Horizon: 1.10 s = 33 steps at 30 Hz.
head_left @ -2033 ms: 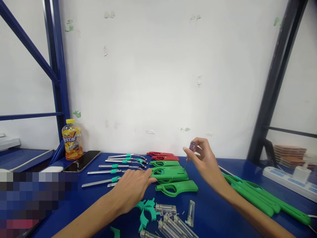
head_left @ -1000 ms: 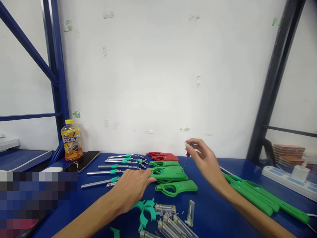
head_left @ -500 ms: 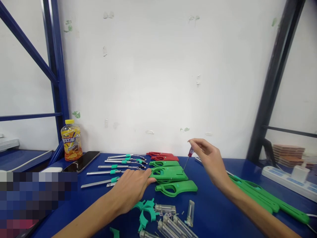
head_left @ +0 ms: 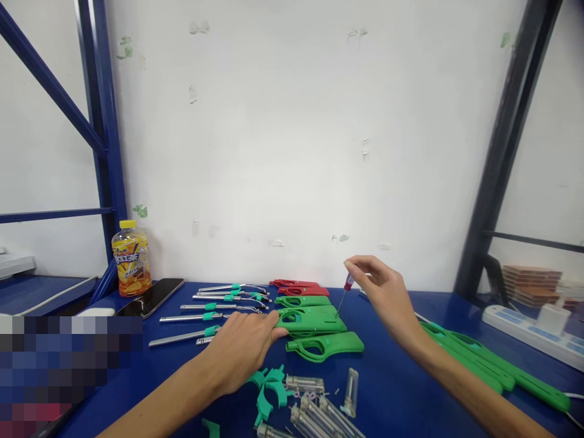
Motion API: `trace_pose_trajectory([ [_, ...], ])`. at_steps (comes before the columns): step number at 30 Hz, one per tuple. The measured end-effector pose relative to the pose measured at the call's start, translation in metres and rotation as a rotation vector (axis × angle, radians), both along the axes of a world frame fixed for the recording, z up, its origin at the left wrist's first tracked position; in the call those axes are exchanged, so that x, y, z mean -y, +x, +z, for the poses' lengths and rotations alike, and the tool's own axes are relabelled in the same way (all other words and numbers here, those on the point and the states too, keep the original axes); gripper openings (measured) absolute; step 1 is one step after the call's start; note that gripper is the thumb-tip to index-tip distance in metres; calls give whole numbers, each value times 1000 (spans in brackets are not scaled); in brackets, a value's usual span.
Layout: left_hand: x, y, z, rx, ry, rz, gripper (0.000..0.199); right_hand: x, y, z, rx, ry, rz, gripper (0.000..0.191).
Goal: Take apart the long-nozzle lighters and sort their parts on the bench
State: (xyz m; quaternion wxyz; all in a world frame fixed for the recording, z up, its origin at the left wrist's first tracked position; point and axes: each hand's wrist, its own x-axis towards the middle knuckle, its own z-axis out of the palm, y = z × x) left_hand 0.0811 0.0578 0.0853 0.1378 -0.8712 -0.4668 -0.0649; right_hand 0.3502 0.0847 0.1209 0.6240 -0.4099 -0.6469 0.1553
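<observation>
My left hand [head_left: 249, 344] is closed on the front end of a green lighter handle [head_left: 314, 320] lying on the blue table. In my right hand [head_left: 376, 289] is a small screwdriver [head_left: 348, 283] with a red and clear grip, pinched between thumb and fingers. Its thin shaft slants down to the rear part of that handle. Another green handle [head_left: 335, 345] lies just nearer to me, and green and red handles [head_left: 303, 288] lie beyond. Metal lighter tubes [head_left: 191, 317] with teal clips and wires are to the left of the handles.
Clear fuel tanks [head_left: 319, 417] and teal triggers [head_left: 274, 389] lie in front. Longer green lighter shells [head_left: 479, 359] and a white power strip [head_left: 533, 331] are at right. A phone [head_left: 152, 298] and a drink bottle [head_left: 131, 258] stand or lie at left, before the white wall [head_left: 292, 152].
My right hand and the screwdriver's grip have shifted very slightly left. The left hand keeps its hold on the green handle, and the other parts lie as before.
</observation>
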Motion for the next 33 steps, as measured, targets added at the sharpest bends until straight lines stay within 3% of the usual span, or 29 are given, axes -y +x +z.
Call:
trace_pose_trajectory([
  [6, 1, 1, 3, -8, -32, 12, 40, -1, 1, 0, 1, -17, 69, 33],
  [14, 0, 0, 1, 6, -9, 0, 41, 0, -1, 0, -3, 1, 2, 32],
  [33, 1, -1, -2, -21, -30, -2, 41, 0, -1, -2, 70, -44, 92, 31],
])
